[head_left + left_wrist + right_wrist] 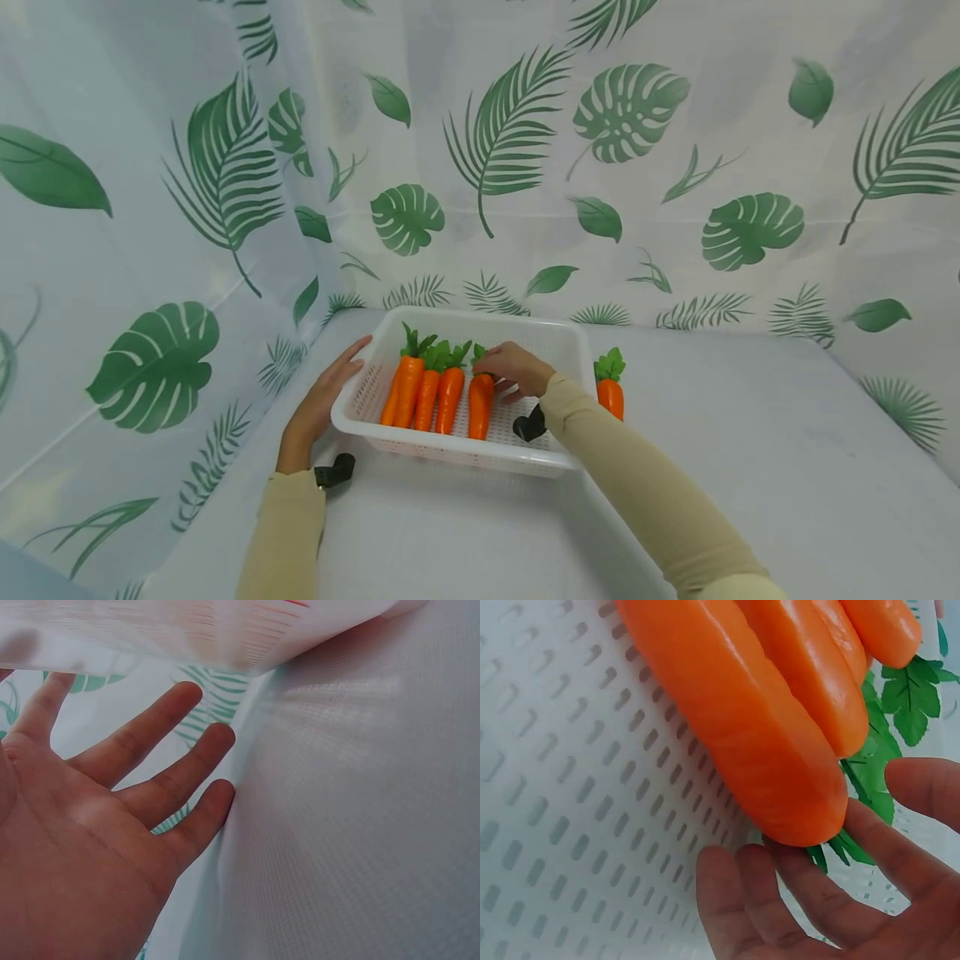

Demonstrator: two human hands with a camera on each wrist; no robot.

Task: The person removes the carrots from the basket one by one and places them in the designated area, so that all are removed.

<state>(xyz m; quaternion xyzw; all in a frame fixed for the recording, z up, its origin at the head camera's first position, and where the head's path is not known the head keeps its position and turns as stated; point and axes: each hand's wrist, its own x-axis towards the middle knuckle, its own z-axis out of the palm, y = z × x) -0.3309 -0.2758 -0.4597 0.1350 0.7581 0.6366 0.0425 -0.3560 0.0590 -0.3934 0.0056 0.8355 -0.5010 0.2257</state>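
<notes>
Beige fabric sleeves (645,487) filled the foreground. The right hand (517,369), thumb apart from loosely extended fingers, touched the leafy end of a glossy orange carrot (480,408) inside a white perforated plastic basket (465,451); the left hand (322,404), fingers spread, was at its left side.

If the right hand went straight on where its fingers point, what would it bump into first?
Probably the closest carrot: the right hand has its fingers right at the leafy end. Depth is hard to judge, so they might slip under it.
</notes>
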